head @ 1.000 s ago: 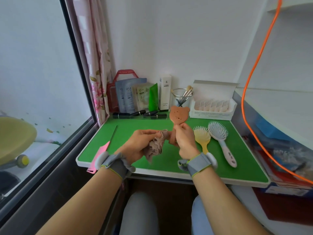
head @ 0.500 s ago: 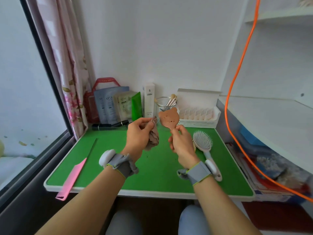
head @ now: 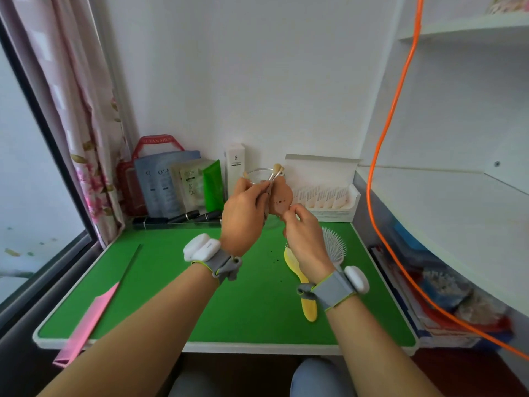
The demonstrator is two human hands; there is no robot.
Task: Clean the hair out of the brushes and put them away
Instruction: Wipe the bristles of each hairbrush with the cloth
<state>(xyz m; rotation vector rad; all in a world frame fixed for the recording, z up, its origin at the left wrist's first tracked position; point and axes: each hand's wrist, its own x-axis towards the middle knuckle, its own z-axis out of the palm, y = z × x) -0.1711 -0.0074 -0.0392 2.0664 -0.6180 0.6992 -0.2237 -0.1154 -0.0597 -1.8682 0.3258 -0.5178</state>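
Green desk (head: 177, 305) lies open; both hands' grips closed on brown brush (head: 282, 200).

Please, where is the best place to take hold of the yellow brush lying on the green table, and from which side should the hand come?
Probably the handle of the yellow brush. It lies flat on the green table, pointing toward the person and bare, while the bristled head sits partly hidden behind the right hand. Come from above at the near end.
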